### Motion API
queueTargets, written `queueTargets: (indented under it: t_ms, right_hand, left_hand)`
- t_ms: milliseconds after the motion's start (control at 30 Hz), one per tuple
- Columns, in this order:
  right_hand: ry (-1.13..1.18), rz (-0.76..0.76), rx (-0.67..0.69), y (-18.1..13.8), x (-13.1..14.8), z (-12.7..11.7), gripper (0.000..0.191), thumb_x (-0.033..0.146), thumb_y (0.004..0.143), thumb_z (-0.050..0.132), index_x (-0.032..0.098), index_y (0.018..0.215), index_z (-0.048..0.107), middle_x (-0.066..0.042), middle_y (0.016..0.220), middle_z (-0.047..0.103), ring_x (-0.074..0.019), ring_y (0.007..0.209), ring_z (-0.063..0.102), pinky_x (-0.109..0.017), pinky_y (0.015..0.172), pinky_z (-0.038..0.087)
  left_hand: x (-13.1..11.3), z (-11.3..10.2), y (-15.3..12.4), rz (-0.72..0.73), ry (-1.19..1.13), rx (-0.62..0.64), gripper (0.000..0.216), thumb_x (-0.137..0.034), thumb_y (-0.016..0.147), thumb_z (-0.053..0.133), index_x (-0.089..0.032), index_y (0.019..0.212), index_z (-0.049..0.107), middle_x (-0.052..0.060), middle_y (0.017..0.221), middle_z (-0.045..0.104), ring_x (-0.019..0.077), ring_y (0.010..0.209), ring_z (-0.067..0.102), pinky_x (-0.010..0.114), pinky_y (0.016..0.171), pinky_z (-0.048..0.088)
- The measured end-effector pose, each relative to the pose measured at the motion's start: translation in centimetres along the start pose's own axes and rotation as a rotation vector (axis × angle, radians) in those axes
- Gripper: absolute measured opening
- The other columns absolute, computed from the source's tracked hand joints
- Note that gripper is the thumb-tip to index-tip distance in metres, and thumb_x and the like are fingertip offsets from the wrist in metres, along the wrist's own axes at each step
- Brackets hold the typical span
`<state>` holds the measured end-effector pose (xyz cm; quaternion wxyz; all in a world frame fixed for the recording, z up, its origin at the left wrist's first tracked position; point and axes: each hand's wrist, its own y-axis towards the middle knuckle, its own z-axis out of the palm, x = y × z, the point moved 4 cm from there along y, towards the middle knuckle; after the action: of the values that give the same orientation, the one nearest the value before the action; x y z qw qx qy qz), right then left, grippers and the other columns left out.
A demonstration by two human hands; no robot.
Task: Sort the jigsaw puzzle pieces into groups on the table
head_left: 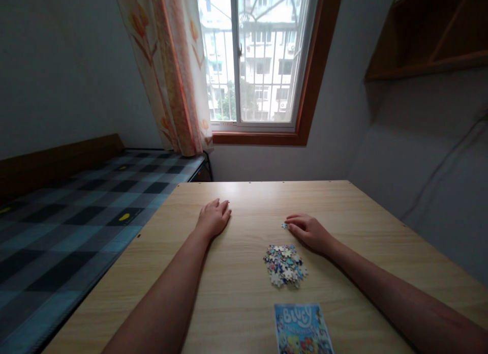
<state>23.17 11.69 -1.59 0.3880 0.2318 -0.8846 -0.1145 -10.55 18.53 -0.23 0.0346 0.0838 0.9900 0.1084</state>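
Note:
My right hand [309, 232] rests on the wooden table [236, 293], its thumb and fingers pinched on a small light-blue and white jigsaw puzzle piece [284, 225]. Just nearer to me lies a loose heap of puzzle pieces [285, 265], some showing printed colours and others a pale side. My left hand [214, 217] lies palm down on the tabletop to the left, fingers a little apart, with nothing seen in it. A blue "Bluey" picture box or card [303, 328] lies flat at the near edge of the view, its lower part cut off.
Left of the table stands a bed [95, 211] with a checked cover. A flowered curtain [171, 69] hangs beside the window [259, 59] beyond the table. A wooden shelf [430, 33] is mounted on the right wall, with a cable [442, 166] below it.

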Motion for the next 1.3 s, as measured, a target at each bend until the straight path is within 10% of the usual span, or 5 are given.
queueTargets:
  t_ms: [367,867,1300]
  right_hand:
    - [-0.199,-0.134,0.149,1.5,-0.3,2.4,0.044,0.043,0.101,0.044,0.022,0.130,0.070,-0.017,0.142,0.059,-0.0317,0.133,0.053,-0.051,0.112,0.040]
    - [-0.317,-0.151,0.315,16.2,1.9,10.9,0.045,0.046,0.102,0.044,0.032,0.143,0.057,-0.011,0.155,0.045,-0.0351,0.144,0.038,-0.063,0.115,0.027]
    - [-0.162,-0.303,0.193,19.9,2.4,13.6,0.040,0.039,0.105,0.041,0.022,0.117,0.075,-0.008,0.119,0.071,-0.0219,0.115,0.062,-0.032,0.100,0.045]
  left_hand:
    - [0.0,-1.1,-0.6,-0.189,0.032,-0.008,0.050,-0.049,0.098,0.040,-0.032,0.141,0.058,0.012,0.149,0.051,0.0329,0.134,0.047,0.049,0.111,0.034]
    - [1.1,-0.9,1.4,-0.158,-0.019,-0.109,0.041,-0.034,0.095,0.041,-0.026,0.122,0.070,0.012,0.121,0.066,0.0304,0.115,0.053,0.042,0.096,0.044]
    - [1.4,0.1,1.4,-0.145,0.002,-0.091,0.043,-0.034,0.096,0.042,-0.024,0.134,0.062,0.011,0.129,0.063,0.0272,0.120,0.053,0.040,0.106,0.037]
